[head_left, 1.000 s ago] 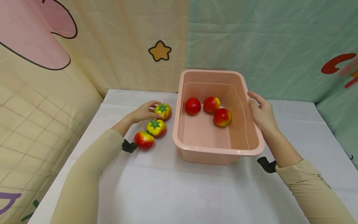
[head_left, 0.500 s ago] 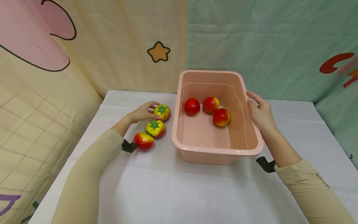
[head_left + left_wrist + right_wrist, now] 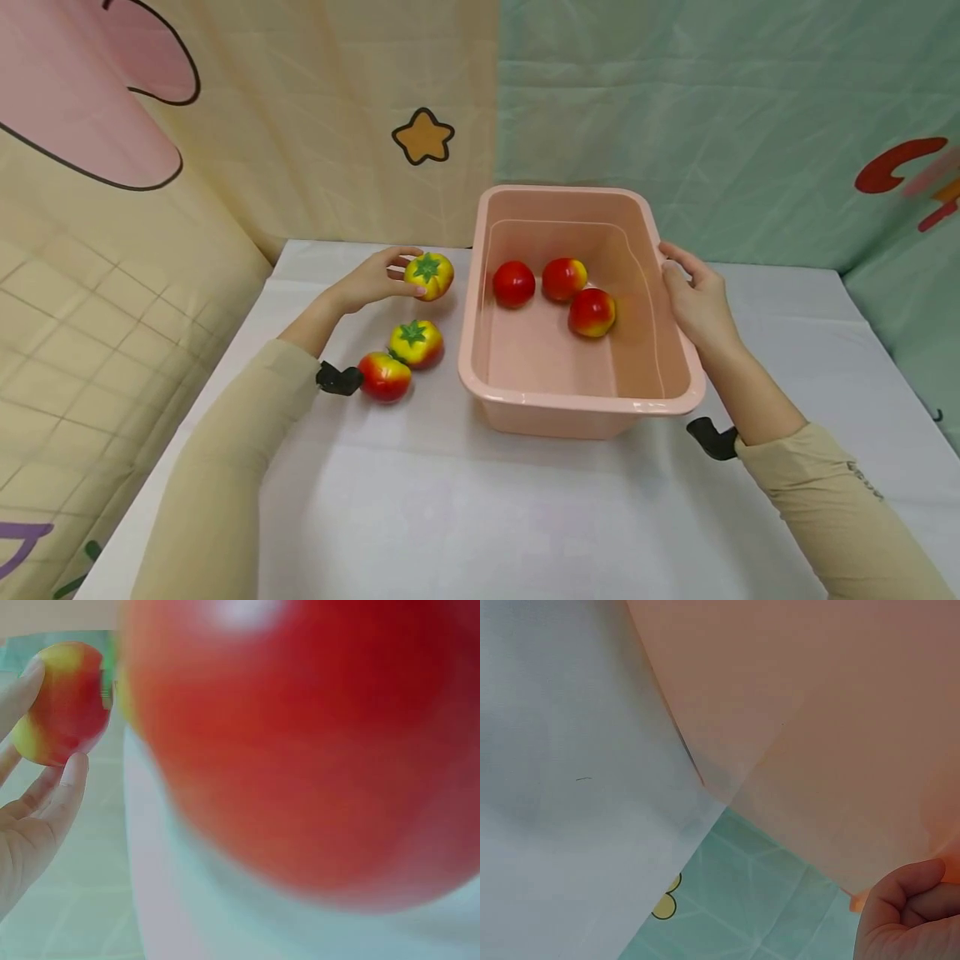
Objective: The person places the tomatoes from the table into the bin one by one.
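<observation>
My left hand (image 3: 375,282) holds a yellow-and-red toy tomato (image 3: 429,277) with a green leafy top, raised off the table left of the pink plastic basin (image 3: 551,423). Thumb and fingers are on either side of this tomato in the left wrist view. Two more tomatoes lie nearer me: one with its green top up (image 3: 417,345), the other a red-and-yellow one (image 3: 385,377) on its side. A blurred red tomato (image 3: 322,750) fills much of the left wrist view. My right hand (image 3: 701,304) grips the basin's right rim, fingers curled in the right wrist view (image 3: 907,911).
Inside the basin, towards its back, lie three red fruits, among them a plain red one (image 3: 514,284) and a yellow-tinged one (image 3: 592,313). A white cloth (image 3: 465,517) covers the table. Printed curtains (image 3: 675,100) hang behind it.
My left hand has lifted the far tomato off the table, away from the one beside it. The right hand and the basin stay in place.
</observation>
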The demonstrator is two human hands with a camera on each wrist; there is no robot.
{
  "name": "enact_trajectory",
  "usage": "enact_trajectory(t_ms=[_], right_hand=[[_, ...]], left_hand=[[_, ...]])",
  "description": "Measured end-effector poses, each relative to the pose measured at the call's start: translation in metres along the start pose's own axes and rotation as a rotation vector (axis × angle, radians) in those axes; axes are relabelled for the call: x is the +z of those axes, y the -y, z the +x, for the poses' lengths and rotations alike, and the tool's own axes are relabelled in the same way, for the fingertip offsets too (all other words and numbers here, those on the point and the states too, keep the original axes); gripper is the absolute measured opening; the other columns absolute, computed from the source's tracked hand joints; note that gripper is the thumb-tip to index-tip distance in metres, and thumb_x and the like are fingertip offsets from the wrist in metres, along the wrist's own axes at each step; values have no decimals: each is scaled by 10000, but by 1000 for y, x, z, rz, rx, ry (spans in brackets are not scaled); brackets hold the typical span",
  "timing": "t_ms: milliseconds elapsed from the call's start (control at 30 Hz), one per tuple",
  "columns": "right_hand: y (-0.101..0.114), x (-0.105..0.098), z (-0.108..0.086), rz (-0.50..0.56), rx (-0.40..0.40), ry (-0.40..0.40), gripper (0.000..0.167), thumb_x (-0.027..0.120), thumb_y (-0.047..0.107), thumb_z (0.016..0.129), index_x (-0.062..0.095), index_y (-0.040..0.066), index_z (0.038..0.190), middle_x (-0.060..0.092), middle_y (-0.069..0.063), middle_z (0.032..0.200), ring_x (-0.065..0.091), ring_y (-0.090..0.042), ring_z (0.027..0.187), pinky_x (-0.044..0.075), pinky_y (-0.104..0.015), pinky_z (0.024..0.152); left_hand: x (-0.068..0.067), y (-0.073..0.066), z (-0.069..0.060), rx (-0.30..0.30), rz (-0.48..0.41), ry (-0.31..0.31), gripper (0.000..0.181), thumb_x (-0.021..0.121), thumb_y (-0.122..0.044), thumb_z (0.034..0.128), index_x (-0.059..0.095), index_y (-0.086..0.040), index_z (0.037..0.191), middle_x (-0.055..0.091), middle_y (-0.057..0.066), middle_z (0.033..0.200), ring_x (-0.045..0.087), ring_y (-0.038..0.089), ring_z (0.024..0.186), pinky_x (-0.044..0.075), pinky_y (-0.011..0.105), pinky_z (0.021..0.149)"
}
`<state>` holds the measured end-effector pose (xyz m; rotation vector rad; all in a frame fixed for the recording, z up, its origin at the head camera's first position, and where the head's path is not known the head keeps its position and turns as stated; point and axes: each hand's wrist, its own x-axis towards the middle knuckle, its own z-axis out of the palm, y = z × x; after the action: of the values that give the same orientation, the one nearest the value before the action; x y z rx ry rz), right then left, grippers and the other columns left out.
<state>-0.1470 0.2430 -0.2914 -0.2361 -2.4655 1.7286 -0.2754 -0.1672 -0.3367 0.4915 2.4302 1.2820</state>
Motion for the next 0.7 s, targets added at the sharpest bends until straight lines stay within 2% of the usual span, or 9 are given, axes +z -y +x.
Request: enact_trajectory(t_ms=[133, 400, 533, 700], right_hand=[[0, -1, 1, 3, -3, 2, 495, 362, 316, 989, 346, 132, 1448, 460, -184, 1309, 582, 38, 797, 493, -125, 660], [-2, -1, 4, 8, -10, 6, 489, 358, 284, 991, 335, 119, 1451, 455, -184, 1303, 578, 40, 782, 491, -122, 648], [-2, -1, 3, 2, -10, 6, 492, 355, 290, 991, 332, 120, 1452, 461, -178, 1293, 580, 40, 780, 492, -124, 648], [-2, -1, 3, -1, -5, 11, 495, 355, 297, 990, 330, 125, 1453, 448, -196, 1314, 578, 41, 785, 491, -123, 649]], left_hand=[[-7, -11, -3, 15, -9, 0, 636, 698, -193, 837, 378, -104, 1380, 371, 163, 1373, 412, 371, 1202, 384, 505, 987], [-21, -41, -12, -22, -47, -13, 624, 686, -193, 846, 367, -103, 1375, 345, 169, 1357, 387, 339, 1204, 407, 482, 972], [-25, -57, -19, -30, -70, -12, 621, 673, -158, 854, 350, -89, 1381, 329, 177, 1361, 376, 327, 1214, 406, 469, 980], [-27, -73, -26, -19, -53, -12, 626, 674, -154, 854, 348, -80, 1384, 341, 174, 1364, 401, 323, 1207, 415, 459, 976]])
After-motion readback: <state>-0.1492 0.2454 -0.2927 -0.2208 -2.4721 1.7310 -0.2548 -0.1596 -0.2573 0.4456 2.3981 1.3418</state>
